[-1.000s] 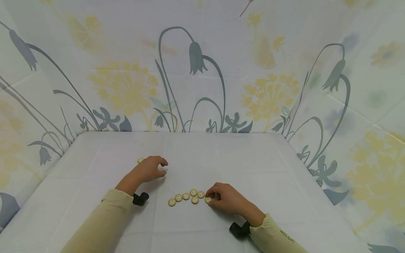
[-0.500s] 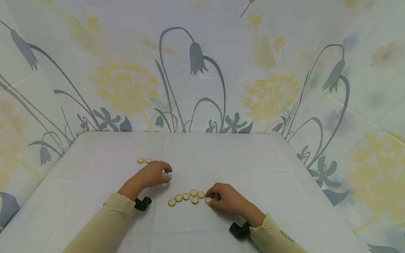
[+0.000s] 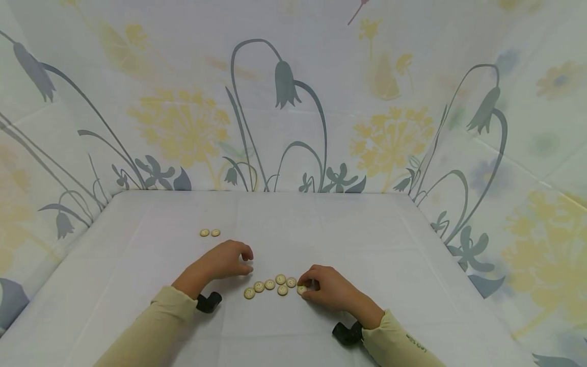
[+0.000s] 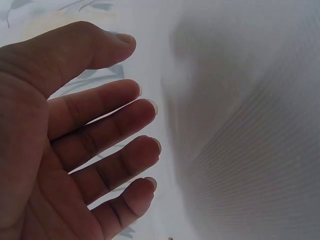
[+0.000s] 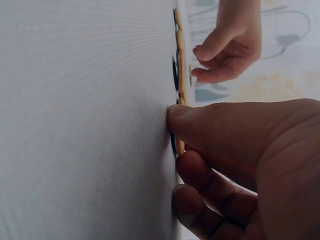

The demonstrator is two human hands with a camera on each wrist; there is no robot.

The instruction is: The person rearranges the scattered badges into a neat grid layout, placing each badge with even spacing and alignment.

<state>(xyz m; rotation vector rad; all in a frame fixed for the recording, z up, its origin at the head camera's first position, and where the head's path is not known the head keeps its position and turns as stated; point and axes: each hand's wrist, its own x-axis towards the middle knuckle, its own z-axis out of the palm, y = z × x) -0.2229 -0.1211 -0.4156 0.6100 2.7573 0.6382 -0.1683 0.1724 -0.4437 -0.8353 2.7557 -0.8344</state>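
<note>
Currently, right hand (image 3: 331, 288) pinches button (image 3: 300, 290)

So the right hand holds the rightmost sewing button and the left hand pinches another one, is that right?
Not quite: the left hand is empty, as the left wrist view shows. The right hand does hold the rightmost sewing button.

White table (image 3: 284, 250) before a flowered backdrop (image 3: 293, 127)
The backdrop stands behind the table and at both its sides, printed with grey drooping bellflowers (image 3: 285, 84), yellow flower clusters (image 3: 181, 125) and, at right, a pale orange flower (image 3: 560, 80). Faint fold lines (image 3: 390, 250) cross the table.
</note>
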